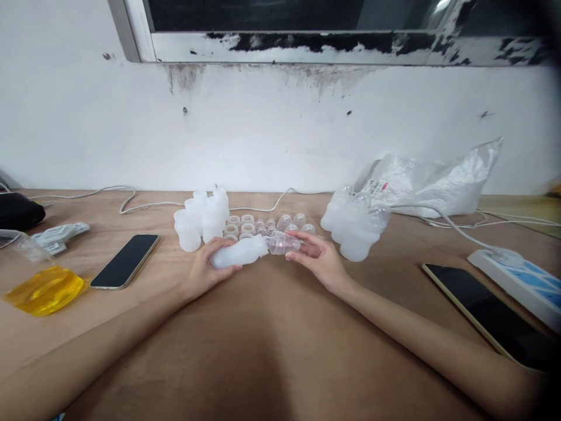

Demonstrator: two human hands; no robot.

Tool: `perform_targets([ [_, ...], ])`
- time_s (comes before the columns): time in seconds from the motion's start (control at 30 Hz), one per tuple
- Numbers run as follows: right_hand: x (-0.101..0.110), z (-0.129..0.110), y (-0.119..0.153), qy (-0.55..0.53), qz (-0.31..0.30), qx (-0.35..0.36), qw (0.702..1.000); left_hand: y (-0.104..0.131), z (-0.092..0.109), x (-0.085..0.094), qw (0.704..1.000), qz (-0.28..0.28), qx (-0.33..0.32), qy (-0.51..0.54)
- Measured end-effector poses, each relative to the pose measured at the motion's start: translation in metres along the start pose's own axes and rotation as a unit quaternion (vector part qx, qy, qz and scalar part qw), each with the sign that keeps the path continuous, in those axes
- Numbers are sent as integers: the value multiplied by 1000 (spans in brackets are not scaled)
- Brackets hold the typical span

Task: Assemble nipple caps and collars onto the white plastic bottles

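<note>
My left hand (208, 266) is wrapped round a frosted white bottle (239, 252), tilted on its side with its neck to the right. My right hand (315, 257) pinches a clear cap (283, 242) at the bottle's neck; whether the two touch is hard to tell. Just behind my hands lie several white rings (248, 219) and several clear domed caps (299, 220), with small clear pieces (265, 225) between them. A group of white bottles (188, 231) stands to the left, and another group with clear caps (357, 234) stands to the right.
A phone (125, 261) and a yellow film packet (46, 289) lie at the left. At the right are another phone (486, 316), a power strip (521, 280) and a plastic bag (429, 181). White cables (276, 204) run along the wall.
</note>
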State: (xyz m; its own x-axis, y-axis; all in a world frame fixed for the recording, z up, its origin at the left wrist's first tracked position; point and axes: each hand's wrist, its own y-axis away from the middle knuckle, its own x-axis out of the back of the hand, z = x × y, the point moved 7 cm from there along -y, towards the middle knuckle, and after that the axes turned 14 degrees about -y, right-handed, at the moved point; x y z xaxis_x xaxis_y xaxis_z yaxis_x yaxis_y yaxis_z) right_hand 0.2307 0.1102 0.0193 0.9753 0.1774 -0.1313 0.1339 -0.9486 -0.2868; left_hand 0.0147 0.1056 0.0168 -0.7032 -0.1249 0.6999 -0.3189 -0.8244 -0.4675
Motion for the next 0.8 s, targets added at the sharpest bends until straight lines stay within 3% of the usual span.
perform_targets([
  [0.47, -4, -2, 1, 60, -39, 2, 997, 0, 11, 2, 998, -19, -49, -33],
  [0.8, -6, 14, 2, 119, -73, -21, 990, 3, 17, -1, 995, -32, -90, -39],
])
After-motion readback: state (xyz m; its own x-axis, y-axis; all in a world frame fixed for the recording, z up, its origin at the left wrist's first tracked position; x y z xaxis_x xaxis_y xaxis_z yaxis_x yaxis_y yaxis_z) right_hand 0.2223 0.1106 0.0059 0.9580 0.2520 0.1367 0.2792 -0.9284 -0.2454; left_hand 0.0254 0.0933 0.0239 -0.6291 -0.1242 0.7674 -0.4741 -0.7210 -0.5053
